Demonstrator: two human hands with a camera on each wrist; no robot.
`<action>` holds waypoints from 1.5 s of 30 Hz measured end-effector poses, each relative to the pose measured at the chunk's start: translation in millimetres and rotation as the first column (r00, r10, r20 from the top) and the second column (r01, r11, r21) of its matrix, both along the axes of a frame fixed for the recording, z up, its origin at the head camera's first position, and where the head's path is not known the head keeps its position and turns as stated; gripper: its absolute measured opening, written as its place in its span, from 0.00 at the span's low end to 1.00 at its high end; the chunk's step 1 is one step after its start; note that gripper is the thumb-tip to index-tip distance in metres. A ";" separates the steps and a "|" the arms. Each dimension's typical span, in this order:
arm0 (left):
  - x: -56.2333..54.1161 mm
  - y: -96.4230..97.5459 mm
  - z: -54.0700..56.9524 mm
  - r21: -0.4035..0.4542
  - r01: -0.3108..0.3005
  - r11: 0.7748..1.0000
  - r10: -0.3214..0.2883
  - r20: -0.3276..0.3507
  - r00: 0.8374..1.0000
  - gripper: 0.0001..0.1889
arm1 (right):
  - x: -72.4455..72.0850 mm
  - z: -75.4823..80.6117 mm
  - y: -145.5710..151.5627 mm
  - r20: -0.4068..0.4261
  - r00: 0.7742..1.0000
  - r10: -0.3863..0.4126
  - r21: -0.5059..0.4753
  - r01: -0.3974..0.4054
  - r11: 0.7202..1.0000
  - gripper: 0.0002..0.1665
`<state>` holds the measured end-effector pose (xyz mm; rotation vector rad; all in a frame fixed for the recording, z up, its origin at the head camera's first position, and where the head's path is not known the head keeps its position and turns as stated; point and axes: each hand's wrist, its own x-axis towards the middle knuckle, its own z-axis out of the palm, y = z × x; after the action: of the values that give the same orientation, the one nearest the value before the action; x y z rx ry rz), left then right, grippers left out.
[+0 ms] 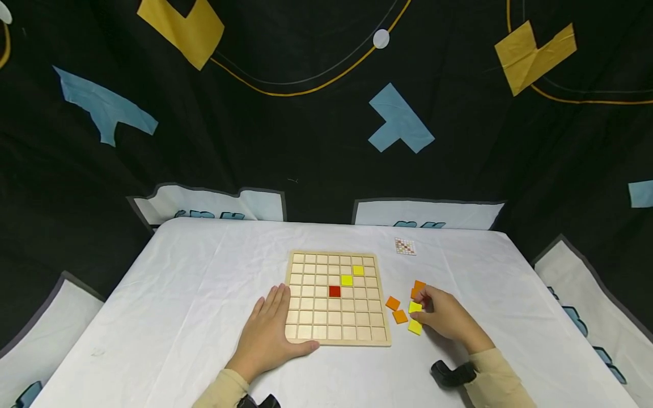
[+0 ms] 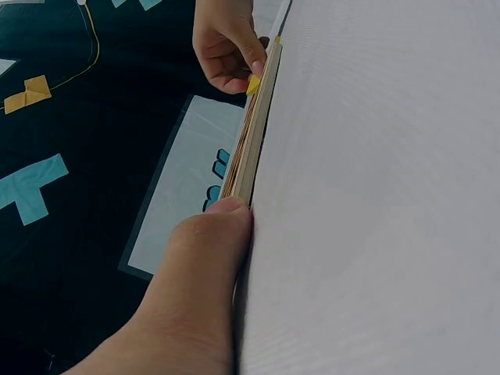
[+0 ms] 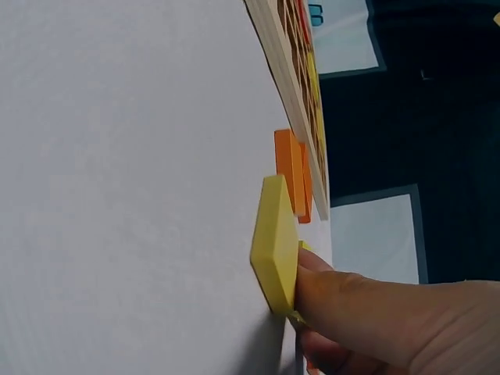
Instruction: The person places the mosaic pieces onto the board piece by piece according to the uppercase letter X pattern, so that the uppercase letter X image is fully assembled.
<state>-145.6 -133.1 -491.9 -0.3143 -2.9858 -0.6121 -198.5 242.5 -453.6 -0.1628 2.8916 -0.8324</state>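
My left hand (image 1: 271, 331) rests at the front left corner of a square wooden grid board (image 1: 340, 344). Its straight fingers lie along the left side, and the thumb is on the front edge. Two yellow tiles (image 1: 347, 280) and one red tile (image 1: 334, 291) sit in cells of the board. Right of the board, my right hand (image 1: 446, 314) pinches a yellow tile (image 1: 415, 306) between thumb and fingertips. Another yellow tile (image 3: 273, 242) lies on the cloth right by the thumb. Several orange tiles (image 1: 400, 316) are close to these fingertips.
A small printed pattern card (image 1: 405, 246) lies behind the board to the right. White cloth (image 1: 178, 294) covers the table. Black fabric (image 1: 306, 153) with taped shapes hangs behind it. A black wrist strap (image 1: 453, 374) is on the right forearm.
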 end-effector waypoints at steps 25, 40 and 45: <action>1.1 -1.3 0.7 -0.004 -0.002 1.000 0.002 -0.002 1.000 0.70 | -5.9 -5.5 -139.8 -0.201 0.966 0.161 -0.251 -0.210 0.945 0.08; 0.1 -1.9 -0.6 -0.023 0.004 1.000 -0.005 -0.013 1.000 0.70 | -2.8 -8.8 -171.5 -0.247 0.932 0.267 -0.060 -0.289 0.955 0.06; 0.8 -1.9 -0.2 -0.016 0.008 1.000 -0.009 -0.010 1.000 0.70 | 1.4 -6.6 -165.5 -0.260 0.909 0.326 -0.004 -0.339 0.941 0.06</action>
<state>-144.8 -135.0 -492.2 -0.3304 -2.9825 -0.5867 -197.1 76.9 -460.1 -0.8021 2.9426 -0.8712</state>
